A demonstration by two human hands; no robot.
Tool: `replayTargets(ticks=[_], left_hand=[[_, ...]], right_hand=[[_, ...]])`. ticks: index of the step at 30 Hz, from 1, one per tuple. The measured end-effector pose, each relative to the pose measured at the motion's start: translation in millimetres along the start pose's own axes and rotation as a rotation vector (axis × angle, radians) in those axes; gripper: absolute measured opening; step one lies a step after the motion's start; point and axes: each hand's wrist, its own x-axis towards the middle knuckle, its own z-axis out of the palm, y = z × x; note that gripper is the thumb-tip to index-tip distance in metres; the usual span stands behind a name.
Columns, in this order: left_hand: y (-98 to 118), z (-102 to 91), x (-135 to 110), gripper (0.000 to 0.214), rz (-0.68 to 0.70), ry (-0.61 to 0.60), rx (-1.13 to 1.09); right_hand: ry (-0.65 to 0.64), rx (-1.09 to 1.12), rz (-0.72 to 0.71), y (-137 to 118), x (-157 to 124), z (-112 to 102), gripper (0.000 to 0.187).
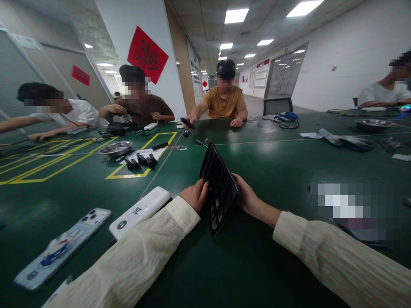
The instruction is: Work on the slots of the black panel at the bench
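A thin black case point(221, 184) with a grid of shallow compartments stands tilted on edge in front of me. My right hand point(246, 194) is closed around its right edge, with most of the fingers hidden behind it. My left hand point(195, 194) is at the left edge, fingers bent together against the gridded face. A small blue spot shows at its fingertips; whether this is a nail or a tiny object I cannot tell. Beside my left forearm lie a white power bank point(141, 211) and a phone in a cartoon-printed case point(64, 248).
Farther left are a metal bowl point(116, 148), several black cylindrical parts point(141, 161) and yellow tape outlines point(126, 176). A screwdriver point(203, 142) lies beyond the case. Cables point(282, 119), a grey cloth-like item point(343, 140) and another bowl point(374, 124) are right. Several people sit around the table.
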Motion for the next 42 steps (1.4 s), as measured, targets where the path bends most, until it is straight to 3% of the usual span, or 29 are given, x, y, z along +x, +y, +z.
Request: replayTargets(ticks=[22,28,34,42], left_hand=[[-2,1.3,-2,0.034,0.015,-0.018,0.050],[-2,-1.9,-1,0.033,0.034,-0.024,-0.014],[-4,2.7,2,0.050,0.040,-0.022,-0.083],[-12,9.4,9,0.052,0.018,0.019,-0.350]], right_hand=[[0.021,-0.057,0.009,0,0,0,0.036],[0.035,-0.065,0.015,-2,-2,4,0.036],[0.027,-0.056,0.023,-3,-3,4,0.037],[-0.004,-0.061,0.024,-5,-6,6,0.037]])
